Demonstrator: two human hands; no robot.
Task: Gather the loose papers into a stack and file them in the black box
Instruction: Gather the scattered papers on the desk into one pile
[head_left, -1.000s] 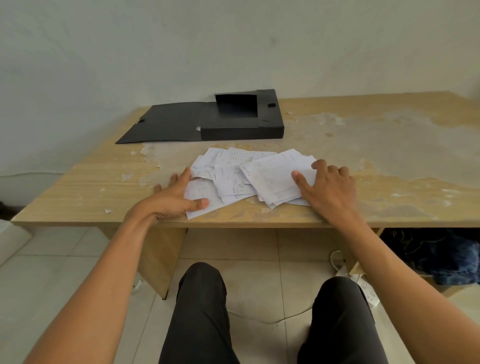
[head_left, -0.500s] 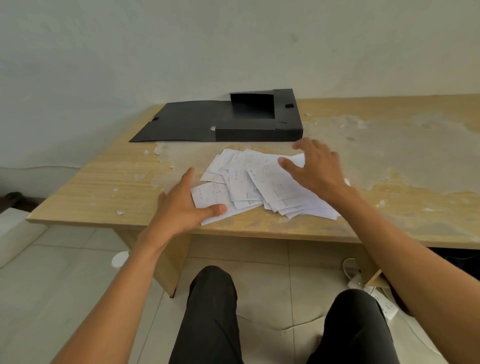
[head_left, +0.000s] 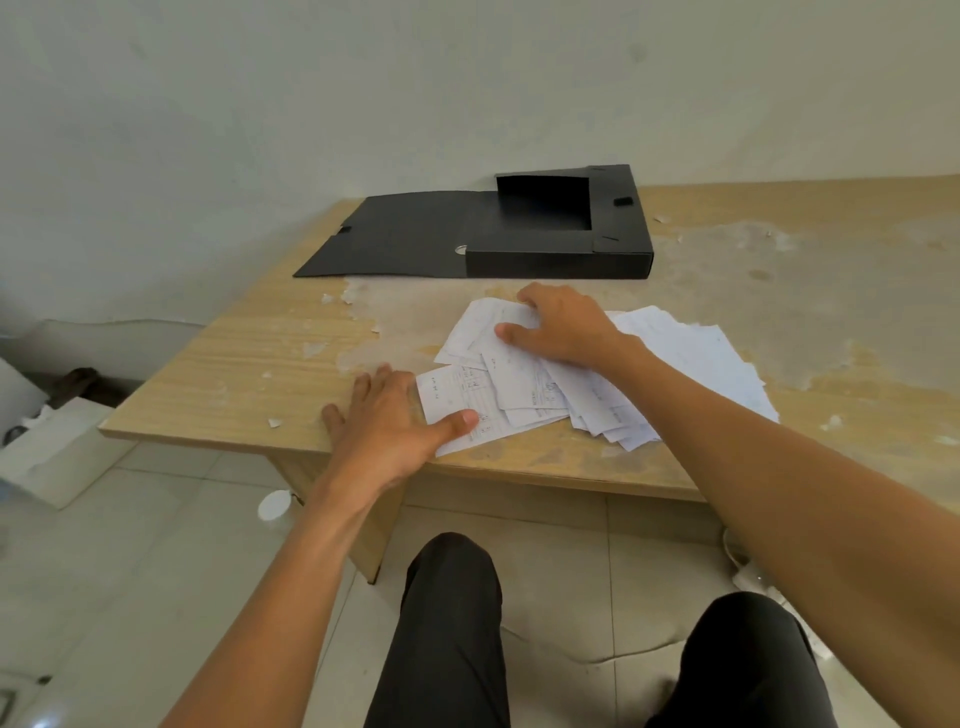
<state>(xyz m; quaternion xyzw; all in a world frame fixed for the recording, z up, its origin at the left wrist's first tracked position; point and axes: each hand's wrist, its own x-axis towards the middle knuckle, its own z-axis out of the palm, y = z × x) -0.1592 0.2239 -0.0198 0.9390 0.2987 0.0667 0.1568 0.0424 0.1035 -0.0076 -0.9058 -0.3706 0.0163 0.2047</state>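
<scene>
Head view, looking down: the loose white printed paper slips (head_left: 597, 384) lie fanned and overlapping near the front edge of the worn pale wooden bench (head_left: 234, 374), not yet squared into a stack. The right hand (head_left: 563, 330) presses flat on the far left part of the fan, fingers spread and gripping nothing. The left hand (head_left: 387, 421) lies open beside the nearest slip, its thumb resting on that sheet. Behind the papers, the flat black cardboard file box (head_left: 558, 228) sits open, its lid folded out to the left. Judging from this, sweeping the sheets together could push the front ones off the bench edge, or crease the slips where they overlap at angles.
</scene>
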